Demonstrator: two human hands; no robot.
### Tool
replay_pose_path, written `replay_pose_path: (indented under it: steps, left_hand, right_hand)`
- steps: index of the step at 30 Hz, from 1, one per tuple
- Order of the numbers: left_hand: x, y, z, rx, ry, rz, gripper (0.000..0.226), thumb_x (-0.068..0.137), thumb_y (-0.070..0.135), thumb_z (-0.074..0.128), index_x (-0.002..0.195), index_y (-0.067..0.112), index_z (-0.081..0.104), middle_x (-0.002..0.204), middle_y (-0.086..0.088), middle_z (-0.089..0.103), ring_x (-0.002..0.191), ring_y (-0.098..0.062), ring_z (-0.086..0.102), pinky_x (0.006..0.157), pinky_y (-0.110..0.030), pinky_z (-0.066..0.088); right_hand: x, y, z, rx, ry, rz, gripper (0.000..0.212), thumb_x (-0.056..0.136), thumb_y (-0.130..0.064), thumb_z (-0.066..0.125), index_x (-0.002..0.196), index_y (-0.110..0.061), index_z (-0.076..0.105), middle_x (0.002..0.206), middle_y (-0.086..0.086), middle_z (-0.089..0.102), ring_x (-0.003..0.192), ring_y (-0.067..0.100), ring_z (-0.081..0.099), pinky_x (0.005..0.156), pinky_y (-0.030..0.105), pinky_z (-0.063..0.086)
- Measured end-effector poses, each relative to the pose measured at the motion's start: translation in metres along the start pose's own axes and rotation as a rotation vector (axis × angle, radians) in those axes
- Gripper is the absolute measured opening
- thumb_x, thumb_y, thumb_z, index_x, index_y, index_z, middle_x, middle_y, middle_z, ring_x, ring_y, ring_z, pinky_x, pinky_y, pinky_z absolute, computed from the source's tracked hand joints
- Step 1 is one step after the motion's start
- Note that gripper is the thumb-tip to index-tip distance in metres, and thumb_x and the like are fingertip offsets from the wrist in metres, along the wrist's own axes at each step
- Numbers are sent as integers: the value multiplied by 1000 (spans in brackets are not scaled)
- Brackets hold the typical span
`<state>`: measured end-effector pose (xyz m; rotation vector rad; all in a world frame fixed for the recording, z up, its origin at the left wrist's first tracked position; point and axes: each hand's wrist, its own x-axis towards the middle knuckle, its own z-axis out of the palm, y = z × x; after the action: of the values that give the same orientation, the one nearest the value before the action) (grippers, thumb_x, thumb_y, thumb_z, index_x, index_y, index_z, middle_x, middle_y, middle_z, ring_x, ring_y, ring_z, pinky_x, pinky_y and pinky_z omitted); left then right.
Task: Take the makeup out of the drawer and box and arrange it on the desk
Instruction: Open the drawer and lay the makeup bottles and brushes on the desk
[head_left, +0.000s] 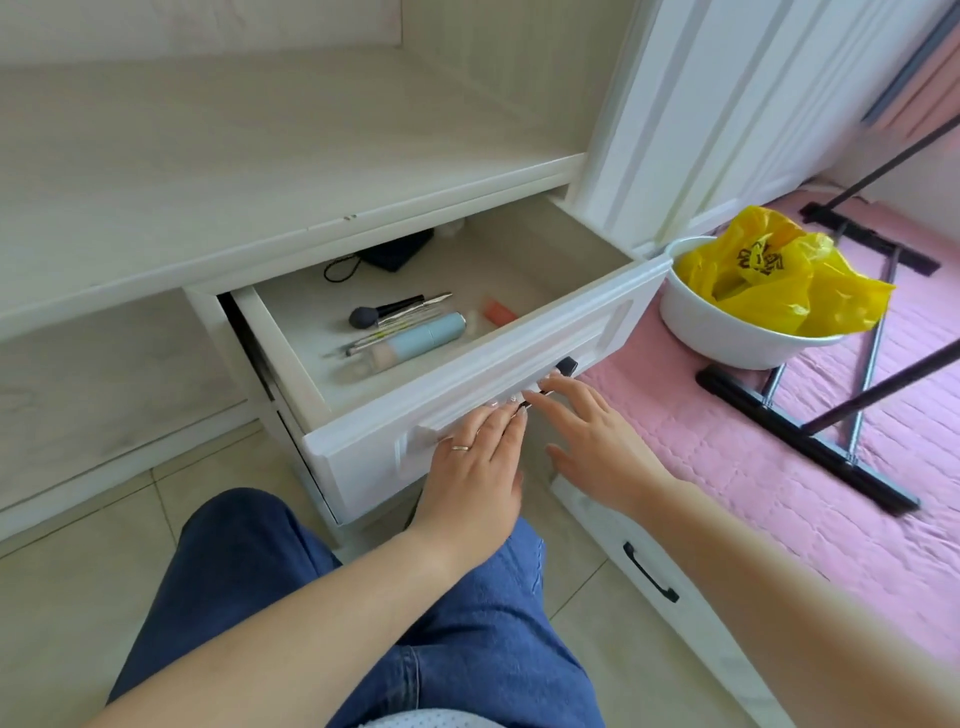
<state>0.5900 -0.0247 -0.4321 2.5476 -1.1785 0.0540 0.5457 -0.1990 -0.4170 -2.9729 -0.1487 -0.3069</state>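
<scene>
2 hands: our left hand (475, 465) and right hand (597, 441) both lie with fingers stretched out on the front of the drawer (467, 410), fingertips at its dark handle (563, 370); neither is wrapped round anything, and we hold no makeup.
Drawer: pulled well out from under the desk (208, 171), its inside open to view.
Makeup, front group: a light blue tube (423, 335), a pale bottle (376, 358), thin pencils (387, 332) and a dark brush (387, 310) lie packed side by side, touching or nearly so.
Makeup, further back: a small pink-orange piece (500, 310) sits to the right, and a dark case (400, 249) with a looped cord (340, 270) lies half under the desk edge.
Box: we cannot see 1 here.
Risk 1: a further tug on the front could, we judge, send the round tube and bottle rolling, and the thin pencils scattering.
Risk 2: reaching into the tight group with 1 hand may knock neighbours aside instead of lifting 1 cleanly.
Risk 3: the dark case is easy to miss in the shadow, and its cord could snag as we draw it out.
Risk 4: the bowl (727, 332) with the yellow bag (769, 280) stands just beside the drawer's right corner; a wide elbow swing could bump it.
</scene>
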Motion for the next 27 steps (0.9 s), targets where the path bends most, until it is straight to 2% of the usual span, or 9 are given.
replay_pose_path:
  steps: [3, 5, 7, 9, 13, 16, 19, 21, 27]
  left_hand:
    - [-5, 7, -2, 0, -22, 17, 59, 82, 31, 34, 134, 8, 48, 135, -4, 55, 122, -23, 53, 95, -35, 50]
    - [-8, 15, -8, -9, -36, 42, 58, 86, 31, 32, 137, 5, 45, 138, -8, 52, 125, -26, 50, 102, -35, 43]
    - [-11, 25, -22, -72, -78, 48, 55, 96, 28, 34, 147, 7, 25, 152, -8, 33, 139, -24, 32, 112, -31, 28]
    - [-11, 34, -40, -218, -64, 15, 56, 99, 26, 34, 150, 17, 11, 157, 1, 19, 143, -16, 20, 112, -26, 21]
    - [-6, 34, -89, -346, 181, 85, 46, 96, 25, 33, 142, 23, 37, 143, 8, 44, 131, -10, 38, 101, -16, 26]
    - [7, 11, -107, -216, 301, 109, 48, 92, 33, 33, 135, 21, 49, 137, 3, 52, 126, -16, 46, 103, -25, 34]
    - [15, -10, -112, -173, 3, -78, 51, 97, 35, 37, 147, 34, 25, 150, 5, 37, 137, -17, 35, 108, -36, 34]
    - [17, -17, -112, -143, -181, -181, 53, 99, 38, 34, 147, 39, 15, 149, 4, 40, 133, -21, 40, 102, -38, 40]
    - [21, -18, -119, -219, -257, -247, 54, 96, 45, 39, 146, 33, 26, 148, 3, 41, 135, -19, 38, 106, -32, 35]
  right_hand:
    - [-14, 0, -1, -18, 0, 9, 70, 66, -11, 78, 130, -11, 51, 130, 15, 52, 122, 34, 53, 91, 42, 53]
    - [-24, 0, -3, -45, -16, 8, 72, 66, -13, 79, 132, -11, 51, 130, 15, 52, 124, 34, 52, 93, 42, 51]
    - [-29, 0, -6, -61, -41, 4, 72, 67, -17, 79, 133, -12, 50, 132, 16, 52, 125, 34, 51, 93, 43, 51]
    - [-28, -1, -15, -36, -19, 9, 63, 73, -22, 74, 131, -17, 50, 134, 14, 51, 121, 34, 54, 88, 45, 54]
    - [-8, -15, -45, 78, 248, 25, 40, 82, -30, 54, 121, -21, 52, 125, 8, 56, 107, 27, 58, 76, 34, 52]
    - [12, -22, -61, 108, 302, 12, 44, 85, -39, 51, 126, -20, 56, 130, 4, 54, 117, 24, 52, 92, 28, 40]
    - [29, -24, -65, 48, 38, 7, 65, 86, -52, 51, 144, -33, 31, 149, 1, 34, 141, 21, 26, 115, 47, 20]
    - [35, -25, -63, -18, -100, 33, 73, 85, -59, 48, 147, -38, 16, 155, -5, 24, 146, 17, 10, 116, 58, 7]
    - [34, -23, -62, -58, -75, 38, 64, 86, -61, 41, 144, -36, 28, 142, -5, 41, 140, 18, 25, 111, 65, 14]
